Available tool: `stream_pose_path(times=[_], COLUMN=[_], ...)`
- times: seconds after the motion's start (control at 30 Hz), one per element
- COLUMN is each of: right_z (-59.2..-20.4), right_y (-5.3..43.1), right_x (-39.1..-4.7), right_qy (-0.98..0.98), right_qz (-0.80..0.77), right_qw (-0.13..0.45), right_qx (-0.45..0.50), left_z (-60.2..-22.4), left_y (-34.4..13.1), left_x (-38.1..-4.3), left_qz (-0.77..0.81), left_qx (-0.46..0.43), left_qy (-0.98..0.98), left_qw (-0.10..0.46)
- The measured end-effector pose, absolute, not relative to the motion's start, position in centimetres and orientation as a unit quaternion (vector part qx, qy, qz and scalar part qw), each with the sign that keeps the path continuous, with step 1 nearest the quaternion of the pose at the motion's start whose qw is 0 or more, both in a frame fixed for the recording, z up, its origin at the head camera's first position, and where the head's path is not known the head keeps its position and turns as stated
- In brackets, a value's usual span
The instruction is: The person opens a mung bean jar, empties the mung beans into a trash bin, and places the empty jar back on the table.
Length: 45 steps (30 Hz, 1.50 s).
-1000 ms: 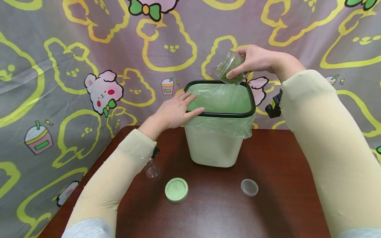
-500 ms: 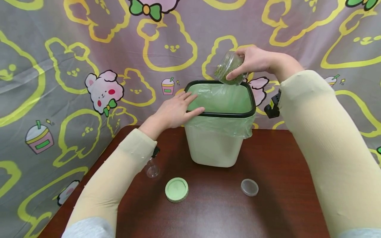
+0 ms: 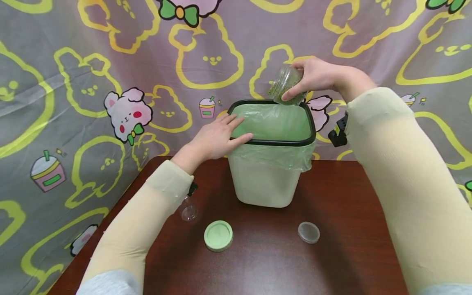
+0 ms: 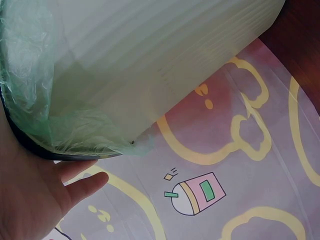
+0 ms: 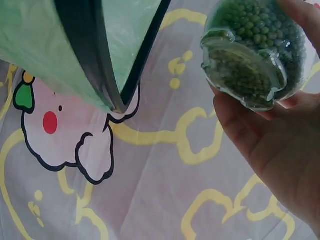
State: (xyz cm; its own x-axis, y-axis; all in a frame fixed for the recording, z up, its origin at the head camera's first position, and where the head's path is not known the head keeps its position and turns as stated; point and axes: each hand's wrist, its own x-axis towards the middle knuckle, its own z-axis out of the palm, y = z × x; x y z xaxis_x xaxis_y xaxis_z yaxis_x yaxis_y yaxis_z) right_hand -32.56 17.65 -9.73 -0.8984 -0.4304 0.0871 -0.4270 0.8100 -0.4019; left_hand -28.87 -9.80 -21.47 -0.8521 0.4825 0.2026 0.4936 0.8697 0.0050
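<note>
Head view: your right hand (image 3: 318, 76) grips the clear, round jar (image 3: 283, 82) of small green beans (image 5: 260, 25), tilted with its mouth toward your left hand (image 3: 216, 137), which rests, fingers extended, on the off-white plastic bin (image 3: 267, 184), below-left of your right.

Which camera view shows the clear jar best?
The right wrist view: the jar is largest, its round green beans distinct. The head view shows it smaller, tilted, partly covered by the right hand; the left wrist view does not show it.
</note>
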Motion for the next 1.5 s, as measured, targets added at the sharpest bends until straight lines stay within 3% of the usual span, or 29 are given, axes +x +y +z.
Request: stream_pose_path(times=[0.3,1.5], right_z=[-9.38,-9.67], right_y=[17.66,17.73], right_x=[-32.41,-32.21], right_qy=[0.960,0.959], right_qz=[-0.188,-0.187], right_qw=[0.035,0.015], right_qx=[-0.203,-0.213], left_z=[-21.52,-21.55], left_y=[-10.04,-9.70], left_x=[-28.89,-28.31], left_qz=[-0.027,-0.033], left_qx=[-0.251,-0.245], left_qy=[-0.963,-0.964], left_qw=[0.097,0.096])
